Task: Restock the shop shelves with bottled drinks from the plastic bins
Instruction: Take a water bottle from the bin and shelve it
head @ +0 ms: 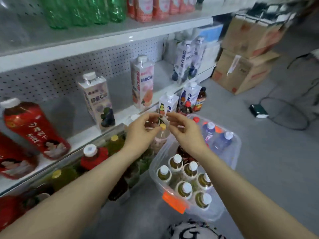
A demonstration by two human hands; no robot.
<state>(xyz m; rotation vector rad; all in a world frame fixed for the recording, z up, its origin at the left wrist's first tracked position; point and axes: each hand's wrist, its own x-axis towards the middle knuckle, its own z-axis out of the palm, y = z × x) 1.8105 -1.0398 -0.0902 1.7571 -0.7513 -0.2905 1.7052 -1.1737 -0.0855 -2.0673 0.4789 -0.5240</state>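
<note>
My left hand [141, 130] and my right hand [184, 131] hover close together, fingers loosely curled, on either side of a yellow-capped bottle [162, 127] at the shelf's right end. My left fingertips reach the cap; no grip shows. Below my right forearm a clear plastic bin [174, 202] with an orange tag holds several white-capped tea bottles [189, 169]. A second clear bin [236, 152] behind it holds bluish bottles [222, 140]. The middle shelf [96, 130] carries red bottles [32, 128] and tall cartons [96, 100]. The bottom shelf holds yellow-capped green bottles [114, 144].
Green bottles [82, 11] and pink cartons stand on the top shelf. More cartons and bottles [189, 99] stand on the floor by the shelf's end. Cardboard boxes [245, 66] are stacked at the right rear. A black box [259, 111] and cables lie on the grey floor.
</note>
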